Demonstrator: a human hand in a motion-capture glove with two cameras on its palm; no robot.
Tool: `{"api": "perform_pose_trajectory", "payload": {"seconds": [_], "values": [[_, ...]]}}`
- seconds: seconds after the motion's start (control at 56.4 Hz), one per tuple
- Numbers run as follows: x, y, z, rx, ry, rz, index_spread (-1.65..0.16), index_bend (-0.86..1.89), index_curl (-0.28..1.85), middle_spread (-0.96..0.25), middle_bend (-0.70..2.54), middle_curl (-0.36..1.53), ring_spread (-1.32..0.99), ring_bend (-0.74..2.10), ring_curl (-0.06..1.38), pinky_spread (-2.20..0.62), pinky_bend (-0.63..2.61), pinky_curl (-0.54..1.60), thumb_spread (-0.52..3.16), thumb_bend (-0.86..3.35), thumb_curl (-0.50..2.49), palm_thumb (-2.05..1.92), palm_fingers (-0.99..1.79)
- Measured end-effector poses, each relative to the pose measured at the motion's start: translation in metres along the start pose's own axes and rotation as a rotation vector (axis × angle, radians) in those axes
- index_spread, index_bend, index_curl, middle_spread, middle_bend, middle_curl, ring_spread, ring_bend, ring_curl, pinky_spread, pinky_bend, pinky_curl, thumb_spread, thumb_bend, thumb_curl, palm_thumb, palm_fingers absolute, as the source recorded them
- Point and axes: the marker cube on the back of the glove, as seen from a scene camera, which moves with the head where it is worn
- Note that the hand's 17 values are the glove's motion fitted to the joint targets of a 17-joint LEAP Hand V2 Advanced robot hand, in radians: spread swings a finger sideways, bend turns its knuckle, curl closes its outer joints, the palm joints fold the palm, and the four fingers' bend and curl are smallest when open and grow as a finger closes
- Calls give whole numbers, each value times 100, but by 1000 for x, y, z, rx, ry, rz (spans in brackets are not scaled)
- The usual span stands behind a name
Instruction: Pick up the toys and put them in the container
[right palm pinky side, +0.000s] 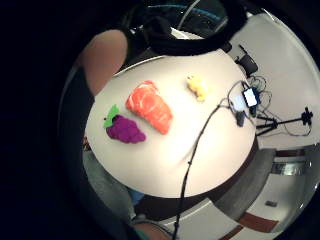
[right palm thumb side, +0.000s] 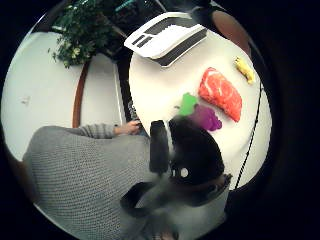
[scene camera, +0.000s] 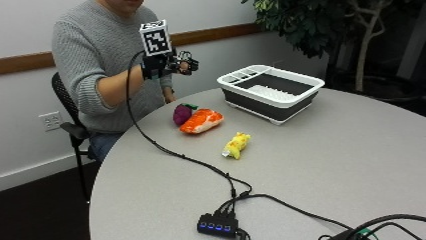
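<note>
Three plush toys lie on the round grey table (scene camera: 346, 150): purple grapes with a green leaf (scene camera: 182, 114) (right palm pinky side: 125, 129) (right palm thumb side: 206, 117), an orange salmon piece (scene camera: 202, 121) (right palm pinky side: 150, 106) (right palm thumb side: 221, 93) touching them, and a yellow toy (scene camera: 236, 145) (right palm pinky side: 197, 86) (right palm thumb side: 244, 69) lying apart. The white and dark grey container (scene camera: 313, 80) (right palm thumb side: 165, 37) stands behind them with nothing in it. My gloved right hand (scene camera: 168, 64) (right palm thumb side: 192, 150) hangs raised in the air above the table's edge, up and to the side of the grapes. Its fingers curl loosely and hold nothing.
A black cable (scene camera: 173, 152) runs from the glove across the table to a small hub with blue lights (scene camera: 216, 225) at the front edge. The person's bare hand (right palm thumb side: 131, 128) rests at the table's rim. A potted plant (scene camera: 313, 20) stands behind the container.
</note>
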Motion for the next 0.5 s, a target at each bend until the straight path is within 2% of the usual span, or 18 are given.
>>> {"api": "perform_pose_trajectory", "payload": {"seconds": [0.231,0.496], "values": [[2,-1,40,-57,48,34,-35,16,31,-21,19,25,-27,42,22,2,62,30,146,-1,20,-2,20],[0,18,151,-253,51,96,-35,12,27,-24,20,29,-36,72,30,-2,69,32,149,1,25,4,30]]}}
